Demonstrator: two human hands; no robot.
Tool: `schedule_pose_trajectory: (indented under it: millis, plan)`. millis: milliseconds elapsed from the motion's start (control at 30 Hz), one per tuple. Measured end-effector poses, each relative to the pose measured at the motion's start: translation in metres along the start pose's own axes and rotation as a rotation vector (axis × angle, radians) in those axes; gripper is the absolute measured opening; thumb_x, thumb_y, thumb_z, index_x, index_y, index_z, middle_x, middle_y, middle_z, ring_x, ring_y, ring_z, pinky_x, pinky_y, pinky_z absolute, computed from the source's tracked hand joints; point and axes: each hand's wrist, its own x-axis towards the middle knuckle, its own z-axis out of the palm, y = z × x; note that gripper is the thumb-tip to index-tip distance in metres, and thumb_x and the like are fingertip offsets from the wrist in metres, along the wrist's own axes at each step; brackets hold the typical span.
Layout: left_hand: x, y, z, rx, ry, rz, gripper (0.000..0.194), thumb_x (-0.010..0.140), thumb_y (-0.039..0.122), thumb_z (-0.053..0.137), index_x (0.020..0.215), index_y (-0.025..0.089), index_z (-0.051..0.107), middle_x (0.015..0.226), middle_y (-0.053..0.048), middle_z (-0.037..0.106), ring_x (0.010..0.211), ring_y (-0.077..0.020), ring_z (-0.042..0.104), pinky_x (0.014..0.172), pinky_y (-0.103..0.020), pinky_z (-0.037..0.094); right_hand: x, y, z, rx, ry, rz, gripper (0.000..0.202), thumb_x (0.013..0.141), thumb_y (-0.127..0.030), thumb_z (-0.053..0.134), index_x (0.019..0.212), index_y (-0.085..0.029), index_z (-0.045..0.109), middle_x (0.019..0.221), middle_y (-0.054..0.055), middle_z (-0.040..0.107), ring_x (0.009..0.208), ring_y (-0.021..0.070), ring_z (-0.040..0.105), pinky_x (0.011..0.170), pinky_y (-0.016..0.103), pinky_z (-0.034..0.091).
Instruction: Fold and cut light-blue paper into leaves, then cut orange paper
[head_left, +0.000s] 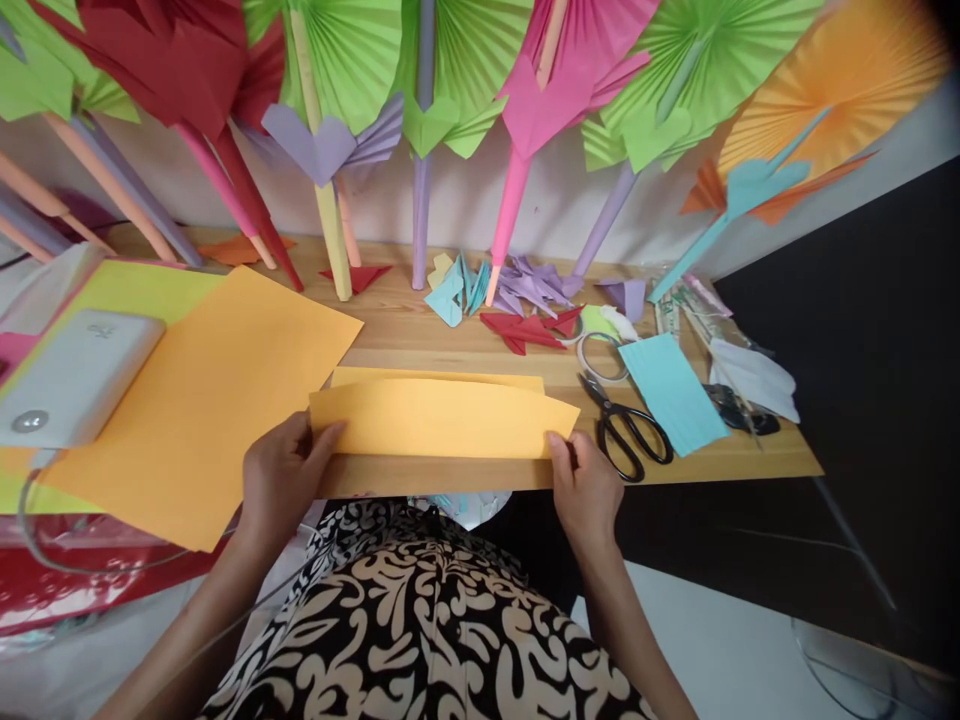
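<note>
Between my hands, a strip of orange paper (442,418) is held by its two ends above the front of the wooden table. Another layer of orange paper (450,378) shows just behind it; whether the two are joined I cannot tell. My left hand (283,470) pinches the left end between thumb and fingers. At the right end, my right hand (587,485) pinches the lower corner in the same way. Black-handled scissors (630,430) lie just beyond my right hand. Large orange paper sheets (217,400) lie to the left of my left hand.
A white power bank (79,375) with a cable rests on the sheets. Paper fans on rolled-paper handles (514,200) lean along the wall. Blue folded paper (673,392), a tape roll (602,357) and purple paper pieces (531,285) lie on the wooden table (420,345).
</note>
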Motion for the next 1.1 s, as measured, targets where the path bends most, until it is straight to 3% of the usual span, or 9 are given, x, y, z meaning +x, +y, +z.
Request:
schedule_pose_trajectory:
  millis: [200, 533, 833, 1100]
  plan:
    - [0.005, 0.0, 0.005, 0.092, -0.012, 0.01, 0.041, 0.089, 0.046, 0.053, 0.06, 0.02, 0.039, 0.051, 0.005, 0.038, 0.049, -0.0116, 0.04, 0.053, -0.024, 0.029, 0.009, 0.001, 0.003, -0.133, -0.011, -0.04, 0.048, 0.101, -0.05, 0.037, 0.074, -0.02, 0.062, 0.059, 0.004, 0.062, 0.054, 0.0162, 0.051, 0.055, 0.028, 0.027]
    - [0.005, 0.002, 0.008, 0.183, 0.021, 0.039, 0.037, 0.09, 0.043, 0.053, 0.062, 0.021, 0.044, 0.052, 0.005, 0.038, 0.05, -0.0123, 0.043, 0.054, -0.025, 0.031, 0.023, 0.004, 0.004, -0.157, 0.017, -0.189, 0.047, 0.102, -0.045, 0.042, 0.078, -0.014, 0.07, 0.054, 0.003, 0.064, 0.047, 0.0127, 0.052, 0.052, 0.025, 0.03]
    - [0.01, -0.003, 0.008, 0.327, -0.053, -0.03, 0.03, 0.089, 0.046, 0.055, 0.071, 0.022, 0.056, 0.054, 0.004, 0.052, 0.054, -0.0145, 0.053, 0.052, -0.024, 0.033, 0.03, -0.005, 0.005, -0.267, 0.03, -0.157, 0.048, 0.102, -0.044, 0.042, 0.075, -0.014, 0.069, 0.051, 0.001, 0.063, 0.042, 0.0118, 0.053, 0.046, 0.023, 0.031]
    - [0.011, 0.0, 0.008, 0.381, 0.034, 0.148, 0.029, 0.092, 0.045, 0.057, 0.075, 0.022, 0.056, 0.054, 0.006, 0.054, 0.049, -0.0124, 0.052, 0.05, -0.022, 0.034, 0.027, -0.005, 0.003, -0.36, -0.006, -0.116, 0.048, 0.101, -0.045, 0.042, 0.078, -0.014, 0.071, 0.052, 0.002, 0.064, 0.042, 0.0135, 0.055, 0.046, 0.024, 0.033]
